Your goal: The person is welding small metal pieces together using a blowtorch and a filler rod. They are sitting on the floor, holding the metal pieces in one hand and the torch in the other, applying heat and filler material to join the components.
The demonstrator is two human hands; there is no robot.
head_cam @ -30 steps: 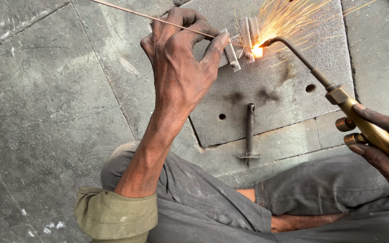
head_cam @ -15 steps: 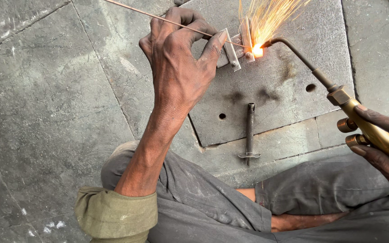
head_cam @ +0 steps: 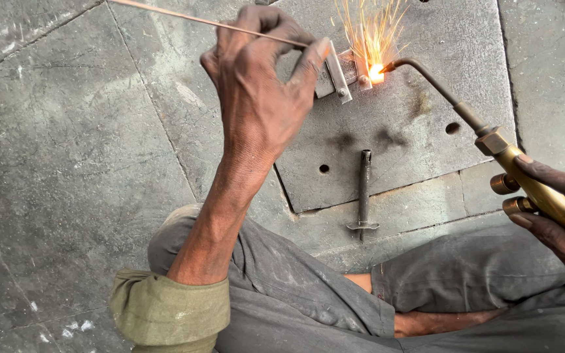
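Note:
My left hand point(head_cam: 259, 98) pinches a thin metal filler rod point(head_cam: 184, 17) that runs up and left out of view; its working tip is hidden behind my fingers. My right hand point(head_cam: 557, 209) grips a brass gas torch point(head_cam: 492, 147) at the right edge. The torch's bent nozzle reaches left to a bright flame with sparks point(head_cam: 374, 68). The flame plays on small metal pieces point(head_cam: 338, 72) lying on a grey steel plate point(head_cam: 420, 85), just right of my left fingertips.
A short steel rod with a cross piece point(head_cam: 363, 193) lies at the plate's near edge. The plate has a few drilled holes point(head_cam: 324, 168). Stone floor slabs point(head_cam: 67, 163) spread to the left. My grey-trousered legs point(head_cam: 295, 301) fill the bottom.
The sparks now shoot straight up instead of to the upper right. Both hands hold nearly the same places; the view has shifted slightly.

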